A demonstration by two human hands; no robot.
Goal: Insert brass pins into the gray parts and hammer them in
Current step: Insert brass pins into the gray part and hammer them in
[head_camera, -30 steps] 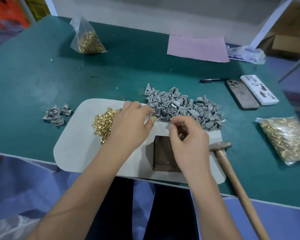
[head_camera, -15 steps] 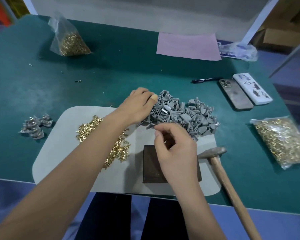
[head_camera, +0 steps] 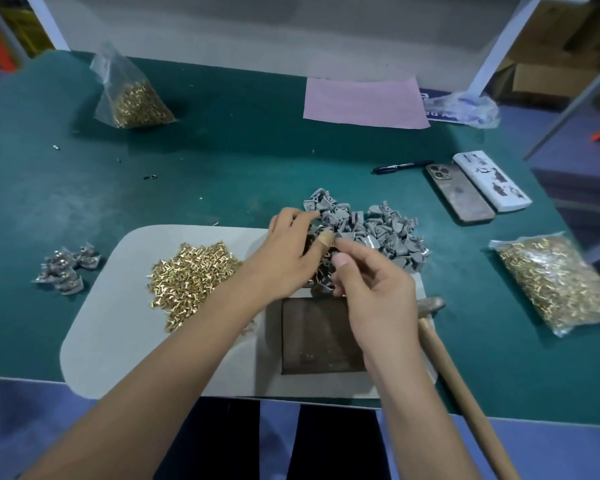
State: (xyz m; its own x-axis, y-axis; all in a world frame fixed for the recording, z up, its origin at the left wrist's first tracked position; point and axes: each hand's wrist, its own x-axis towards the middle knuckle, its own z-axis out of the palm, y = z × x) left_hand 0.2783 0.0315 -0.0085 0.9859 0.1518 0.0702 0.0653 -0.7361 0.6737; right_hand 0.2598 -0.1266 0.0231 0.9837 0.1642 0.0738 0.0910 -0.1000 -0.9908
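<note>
A heap of gray parts (head_camera: 378, 233) lies at the far edge of a pale mat (head_camera: 118, 323). My left hand (head_camera: 288, 254) reaches into the heap's near left side, its fingers curled round a few gray parts. My right hand (head_camera: 374, 292) is right beside it, above a dark square block (head_camera: 319, 341). Its thumb and fingers are pinched together against the parts in my left hand; the brass pin between them is hidden. Loose brass pins (head_camera: 191, 275) are piled on the mat to the left. A hammer (head_camera: 430, 304) lies to the right of the block.
A small cluster of gray parts (head_camera: 66, 268) sits on the green table left of the mat. Bags of brass pins stand at back left (head_camera: 136, 102) and lie at right (head_camera: 561, 282). Two phones (head_camera: 459, 199), a pen (head_camera: 402, 166) and a pink sheet (head_camera: 364, 102) lie further back.
My left hand went from beside the brass pins to the gray heap and closed on parts. My right hand rose from over the block to meet it.
</note>
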